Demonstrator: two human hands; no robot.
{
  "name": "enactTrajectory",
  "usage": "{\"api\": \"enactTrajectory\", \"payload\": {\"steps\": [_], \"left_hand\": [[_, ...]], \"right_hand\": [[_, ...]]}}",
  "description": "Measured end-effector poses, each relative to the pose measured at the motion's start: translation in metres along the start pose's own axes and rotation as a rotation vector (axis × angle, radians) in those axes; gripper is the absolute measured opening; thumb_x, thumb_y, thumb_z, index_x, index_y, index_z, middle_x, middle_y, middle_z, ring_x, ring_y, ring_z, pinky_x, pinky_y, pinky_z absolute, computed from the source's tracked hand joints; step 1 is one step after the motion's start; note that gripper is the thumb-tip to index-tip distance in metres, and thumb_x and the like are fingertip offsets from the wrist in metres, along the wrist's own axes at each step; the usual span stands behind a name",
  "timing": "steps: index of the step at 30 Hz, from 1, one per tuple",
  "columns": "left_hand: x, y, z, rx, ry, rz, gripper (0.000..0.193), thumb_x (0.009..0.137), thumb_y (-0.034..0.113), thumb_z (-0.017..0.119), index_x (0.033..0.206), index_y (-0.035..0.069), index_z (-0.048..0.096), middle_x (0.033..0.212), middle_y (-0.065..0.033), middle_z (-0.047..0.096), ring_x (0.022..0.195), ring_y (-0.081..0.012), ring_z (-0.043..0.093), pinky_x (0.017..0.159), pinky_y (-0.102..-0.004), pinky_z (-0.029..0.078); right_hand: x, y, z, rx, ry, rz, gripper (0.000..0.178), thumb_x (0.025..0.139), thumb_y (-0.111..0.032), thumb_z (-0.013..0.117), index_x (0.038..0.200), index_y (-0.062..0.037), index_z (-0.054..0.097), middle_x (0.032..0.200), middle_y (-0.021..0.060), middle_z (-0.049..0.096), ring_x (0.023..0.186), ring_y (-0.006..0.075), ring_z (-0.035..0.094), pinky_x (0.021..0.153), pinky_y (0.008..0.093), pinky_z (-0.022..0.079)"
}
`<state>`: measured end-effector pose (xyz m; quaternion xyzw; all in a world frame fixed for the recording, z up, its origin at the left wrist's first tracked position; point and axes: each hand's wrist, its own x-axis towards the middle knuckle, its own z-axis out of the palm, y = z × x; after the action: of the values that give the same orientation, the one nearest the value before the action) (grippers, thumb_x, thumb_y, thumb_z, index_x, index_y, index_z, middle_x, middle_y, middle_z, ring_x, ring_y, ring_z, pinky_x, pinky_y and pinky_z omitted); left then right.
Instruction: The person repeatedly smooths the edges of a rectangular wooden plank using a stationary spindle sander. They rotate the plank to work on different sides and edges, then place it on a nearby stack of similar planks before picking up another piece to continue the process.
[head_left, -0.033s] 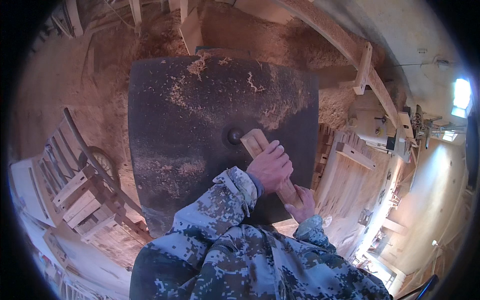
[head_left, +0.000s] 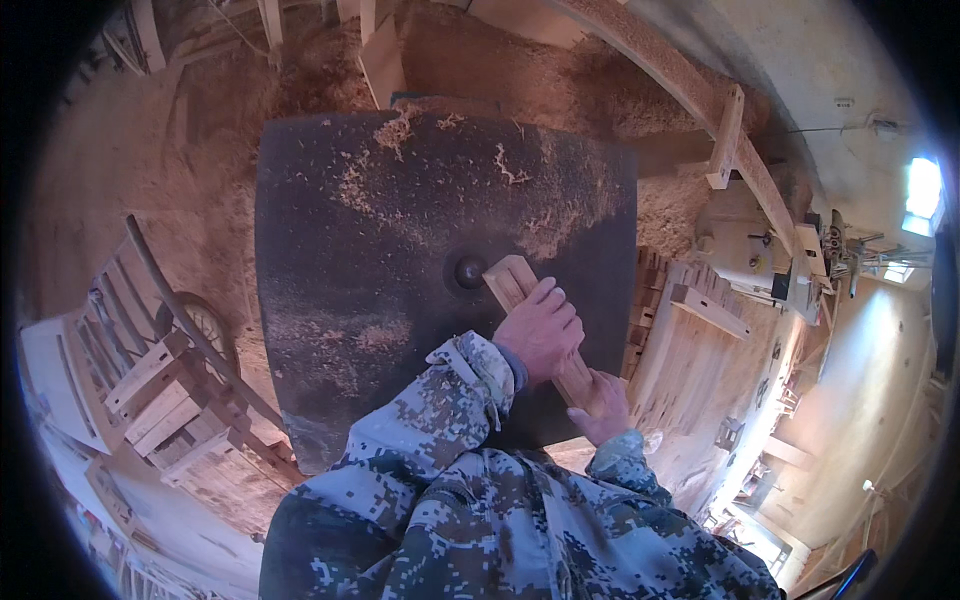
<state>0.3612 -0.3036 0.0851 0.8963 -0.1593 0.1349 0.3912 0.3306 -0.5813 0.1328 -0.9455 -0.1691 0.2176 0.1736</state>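
Note:
A short wooden piece [head_left: 508, 282] with a groove at its far end lies slantwise over a dark machine table [head_left: 350, 250]. My left hand [head_left: 541, 330] is closed over its middle, knuckles up. Lower on the same piece, my right hand [head_left: 604, 407] grips the near end, its thumb along the side. The far end of the wood sits right beside a round dark spindle [head_left: 468, 272] in the table; I cannot tell whether they touch. Wood shavings [head_left: 396, 132] are scattered over the table top.
A curved wooden beam [head_left: 690, 90] passes at the upper right. On the right stand stacked boards [head_left: 670, 345] with a slotted wooden piece [head_left: 710, 311] on them. At left is a cart [head_left: 190, 335] with a wheel, loaded with wooden blocks [head_left: 165, 410]. Sawdust covers the floor.
My right hand has slid slightly up along the wooden piece, toward my left hand. The wood's far end has shifted a touch; my left hand is nearly still.

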Motion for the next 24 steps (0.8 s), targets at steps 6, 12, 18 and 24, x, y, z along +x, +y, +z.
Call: {"api": "enactTrajectory", "payload": {"steps": [6,12,18,24], "left_hand": [[0.002,-0.016,0.014,0.074,-0.102,-0.007,0.014,0.093,0.024,0.066,0.09,0.011,0.072,0.09,-0.0057,0.067,0.097,-0.0257,0.061,0.112,-0.0441,0.039],[-0.001,-0.017,0.011,0.092,-0.079,0.005,0.012,0.09,0.024,0.067,0.084,0.014,0.071,0.085,-0.0031,0.065,0.093,-0.0236,0.061,0.102,-0.0408,0.042],[-0.013,-0.018,0.004,0.051,-0.057,-0.01,0.011,0.085,0.024,0.069,0.081,0.014,0.069,0.083,-0.0026,0.064,0.09,-0.023,0.059,0.099,-0.0397,0.043],[-0.018,-0.019,0.005,0.032,-0.005,0.009,0.011,0.085,0.025,0.07,0.082,0.014,0.068,0.082,-0.0029,0.064,0.089,-0.0232,0.06,0.098,-0.0397,0.043]], "right_hand": [[0.003,-0.016,0.032,-0.044,0.157,0.071,0.07,0.07,-0.007,0.084,0.136,-0.0022,0.061,0.129,0.0227,0.064,0.122,0.0446,0.059,0.109,0.0506,0.048],[0.004,-0.021,0.04,-0.069,0.264,0.015,0.065,0.071,-0.004,0.08,0.133,-0.0033,0.063,0.119,0.0204,0.069,0.114,0.0439,0.063,0.103,0.0507,0.052],[-0.001,-0.025,0.045,-0.107,0.185,0.04,0.073,0.066,-0.009,0.085,0.135,-0.0011,0.062,0.122,0.02,0.068,0.115,0.0428,0.063,0.101,0.0495,0.053],[-0.005,-0.033,0.049,-0.064,0.268,0.011,0.062,0.069,-0.004,0.08,0.13,-0.0045,0.066,0.116,0.0196,0.071,0.108,0.043,0.065,0.099,0.0496,0.054]]}}
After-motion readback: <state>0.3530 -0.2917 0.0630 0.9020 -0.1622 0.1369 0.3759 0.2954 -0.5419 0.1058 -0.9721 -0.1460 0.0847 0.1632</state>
